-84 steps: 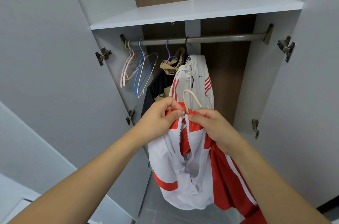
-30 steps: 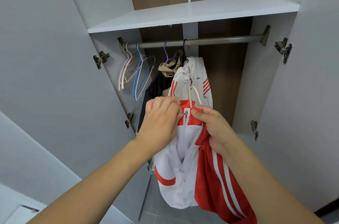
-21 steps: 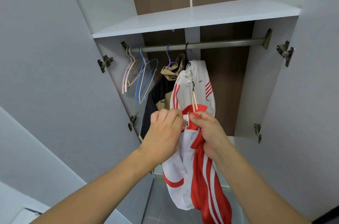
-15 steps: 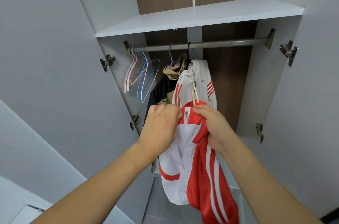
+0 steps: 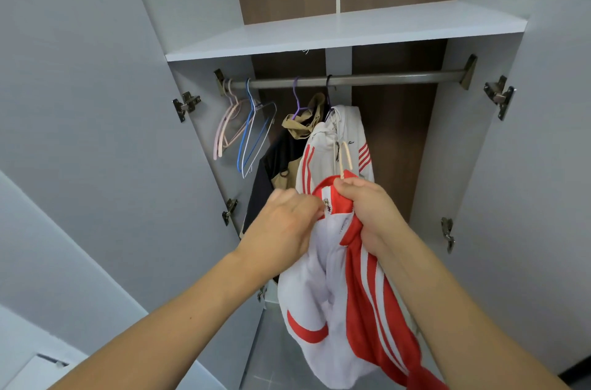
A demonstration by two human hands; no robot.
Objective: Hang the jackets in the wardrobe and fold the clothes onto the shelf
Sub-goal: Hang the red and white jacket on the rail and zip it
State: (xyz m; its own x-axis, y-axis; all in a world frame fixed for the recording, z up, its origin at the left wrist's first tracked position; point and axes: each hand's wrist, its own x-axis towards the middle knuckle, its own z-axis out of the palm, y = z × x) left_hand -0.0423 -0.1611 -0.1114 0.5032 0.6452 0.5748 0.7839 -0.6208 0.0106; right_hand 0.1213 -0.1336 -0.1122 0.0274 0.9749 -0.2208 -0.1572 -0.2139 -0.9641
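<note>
Red-and-white jacket (image 5: 348,303) dangles in front of the open wardrobe (image 5: 499,198), below the rail (image 5: 383,79). Right hand (image 5: 367,207) bunches its red collar, cream hanger hook (image 5: 347,159) poking up; left hand (image 5: 284,223) pinches fabric beside the zip.

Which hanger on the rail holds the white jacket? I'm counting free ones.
The black hanger, rightmost on the rail; the purple hanger carries the dark jacket.
</note>
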